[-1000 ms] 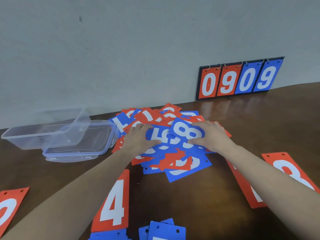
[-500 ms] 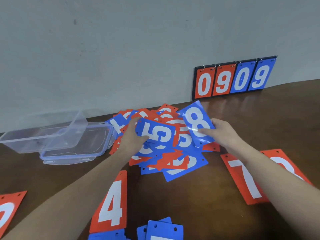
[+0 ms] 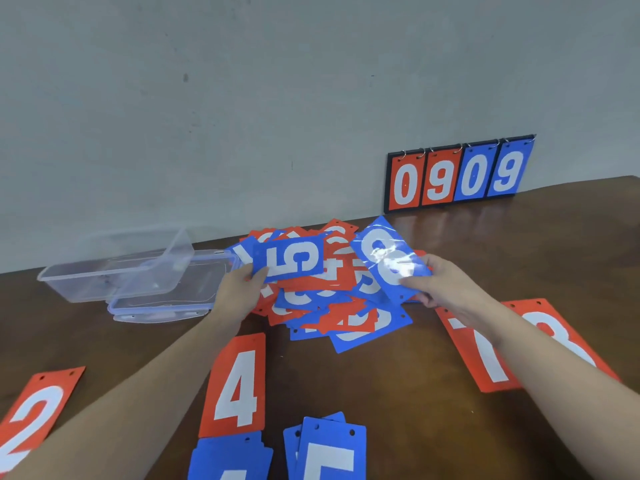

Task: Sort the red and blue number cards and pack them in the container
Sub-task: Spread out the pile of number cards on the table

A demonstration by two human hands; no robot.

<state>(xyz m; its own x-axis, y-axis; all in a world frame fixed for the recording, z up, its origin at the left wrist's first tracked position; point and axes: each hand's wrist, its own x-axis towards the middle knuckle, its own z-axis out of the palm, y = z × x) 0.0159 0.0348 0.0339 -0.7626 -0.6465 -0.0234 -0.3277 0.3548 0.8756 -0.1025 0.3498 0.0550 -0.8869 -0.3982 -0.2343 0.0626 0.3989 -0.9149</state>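
A mixed heap of red and blue number cards [image 3: 341, 306] lies mid-table. My left hand [image 3: 239, 289] pinches a blue 5 card [image 3: 289, 259] by its near edge and holds it above the heap's left side. My right hand [image 3: 438, 284] grips a blue 8 card [image 3: 388, 258], tilted and glaring, over the heap's right side. Red cards lie singly nearer me: a 4 [image 3: 237, 386], a 2 [image 3: 31, 420], a 7 [image 3: 479, 351] and one partly under my right forearm [image 3: 554, 327]. Blue stacks [image 3: 329, 448] sit at the front edge.
A clear plastic container [image 3: 114, 275] stands at the left, leaning on its blue-rimmed lid [image 3: 162, 299]. A flip scoreboard reading 0909 [image 3: 459, 174] leans against the grey wall at the back right. The brown table [image 3: 398, 393] runs to the wall.
Both hands have lifted from pressing on the heap. The left has raised the blue 5 card, the right the blue 8 card, and they have drawn apart.
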